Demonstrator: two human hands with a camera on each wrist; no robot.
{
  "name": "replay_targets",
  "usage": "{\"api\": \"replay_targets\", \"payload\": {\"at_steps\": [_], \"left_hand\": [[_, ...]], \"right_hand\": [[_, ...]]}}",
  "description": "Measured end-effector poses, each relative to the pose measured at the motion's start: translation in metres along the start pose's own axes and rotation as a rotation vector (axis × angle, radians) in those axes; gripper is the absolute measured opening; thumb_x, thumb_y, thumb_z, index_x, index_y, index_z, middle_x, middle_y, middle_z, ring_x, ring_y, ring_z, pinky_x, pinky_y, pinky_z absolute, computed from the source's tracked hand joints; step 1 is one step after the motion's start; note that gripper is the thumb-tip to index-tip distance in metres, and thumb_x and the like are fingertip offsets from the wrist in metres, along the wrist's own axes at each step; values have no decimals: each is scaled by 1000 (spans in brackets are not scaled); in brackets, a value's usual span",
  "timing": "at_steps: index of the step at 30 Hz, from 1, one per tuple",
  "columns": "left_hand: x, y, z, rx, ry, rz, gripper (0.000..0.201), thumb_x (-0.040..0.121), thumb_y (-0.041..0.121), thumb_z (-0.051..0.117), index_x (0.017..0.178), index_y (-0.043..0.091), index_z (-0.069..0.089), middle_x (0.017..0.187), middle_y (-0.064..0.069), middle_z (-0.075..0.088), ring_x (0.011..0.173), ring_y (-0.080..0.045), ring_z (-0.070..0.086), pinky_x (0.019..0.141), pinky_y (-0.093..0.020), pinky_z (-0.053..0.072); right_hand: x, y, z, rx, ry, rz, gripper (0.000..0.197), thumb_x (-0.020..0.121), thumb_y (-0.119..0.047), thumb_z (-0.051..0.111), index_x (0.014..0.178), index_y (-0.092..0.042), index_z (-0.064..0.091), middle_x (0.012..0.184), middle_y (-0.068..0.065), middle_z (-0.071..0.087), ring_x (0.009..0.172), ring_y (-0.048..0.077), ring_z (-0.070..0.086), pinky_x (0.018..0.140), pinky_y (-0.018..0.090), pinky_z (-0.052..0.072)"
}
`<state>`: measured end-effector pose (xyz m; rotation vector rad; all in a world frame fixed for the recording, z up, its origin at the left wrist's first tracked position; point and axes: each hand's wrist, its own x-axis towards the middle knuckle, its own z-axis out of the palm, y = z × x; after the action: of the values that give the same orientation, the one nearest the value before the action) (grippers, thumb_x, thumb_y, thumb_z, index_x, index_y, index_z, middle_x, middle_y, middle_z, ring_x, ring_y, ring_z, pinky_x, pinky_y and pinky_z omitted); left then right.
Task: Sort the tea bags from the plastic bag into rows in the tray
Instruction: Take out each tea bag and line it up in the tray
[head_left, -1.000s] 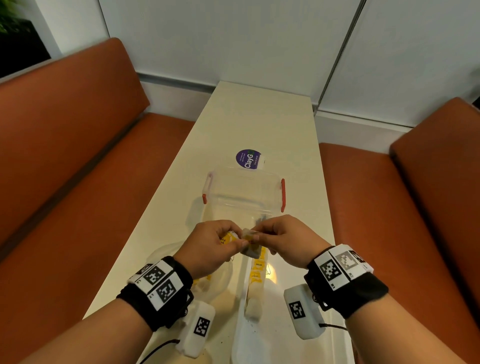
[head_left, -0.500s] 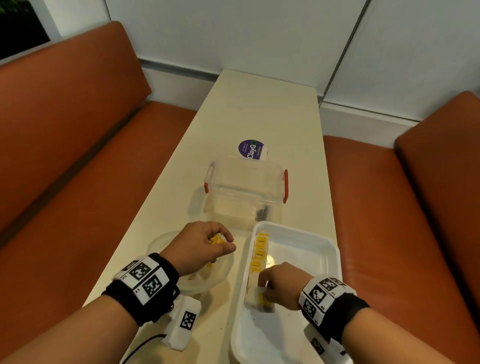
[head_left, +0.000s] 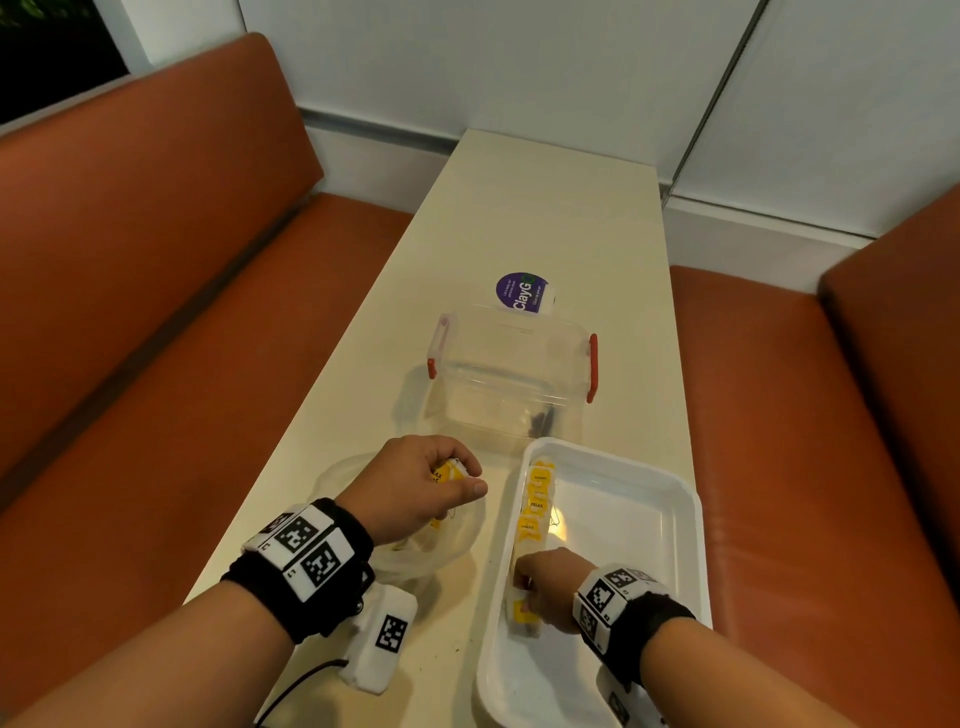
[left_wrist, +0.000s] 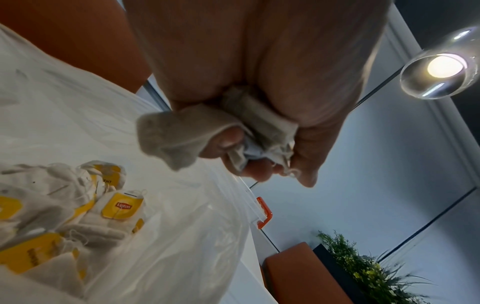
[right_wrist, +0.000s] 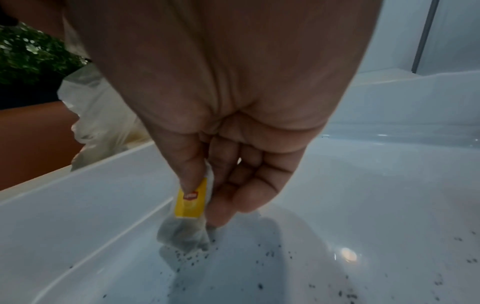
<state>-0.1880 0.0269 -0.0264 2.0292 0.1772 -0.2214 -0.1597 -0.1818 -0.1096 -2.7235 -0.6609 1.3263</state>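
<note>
A white tray (head_left: 670, 519) lies at the near right of the table, with a row of several yellow-tagged tea bags (head_left: 537, 501) along its left wall. My right hand (head_left: 540, 587) is low in the tray at the near end of that row and pinches a tea bag (right_wrist: 188, 207) by its yellow tag, its pouch touching the tray floor (right_wrist: 363, 205). My left hand (head_left: 426, 483) hovers over the clear plastic bag (head_left: 410, 551) and grips a bunch of tea bags (left_wrist: 249, 127). More tea bags (left_wrist: 78, 205) lie loose in the plastic bag (left_wrist: 168, 236).
A clear lidded box with red latches (head_left: 514, 374) stands just beyond the tray, a purple round label (head_left: 522, 293) behind it. Orange benches (head_left: 182, 322) flank the narrow cream table (head_left: 545, 208). Tea crumbs (right_wrist: 337, 288) dot the tray floor.
One second ago both hands met above the table over one tea bag. Since then the right hand has carried it down into the tray; the left has stayed over the plastic bag.
</note>
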Motion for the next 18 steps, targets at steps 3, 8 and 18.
{"api": "replay_targets", "payload": {"at_steps": [3,8,18], "left_hand": [[-1,-1,-1,-8,8,-9,11,80,31,76,86,24,69,60,6,61,53,-7,60,52,-15,46],[-1,-3,0,-16,6,-16,12,80,30,76,86,23,69,62,5,61,52,-7,60,52,-15,45],[0,-5,2,-11,2,-24,12,81,31,75,88,24,68,62,5,62,53,-8,60,49,-13,43]], "right_hand": [[3,1,2,32,22,4,28,93,-18,53,121,-17,57,123,4,59,111,24,57,91,28,44],[9,5,8,84,61,12,25,91,-16,56,116,-18,59,116,2,59,106,21,58,87,26,46],[8,9,13,97,217,50,17,90,-33,58,99,-21,50,102,-1,56,94,19,57,81,27,45]]}}
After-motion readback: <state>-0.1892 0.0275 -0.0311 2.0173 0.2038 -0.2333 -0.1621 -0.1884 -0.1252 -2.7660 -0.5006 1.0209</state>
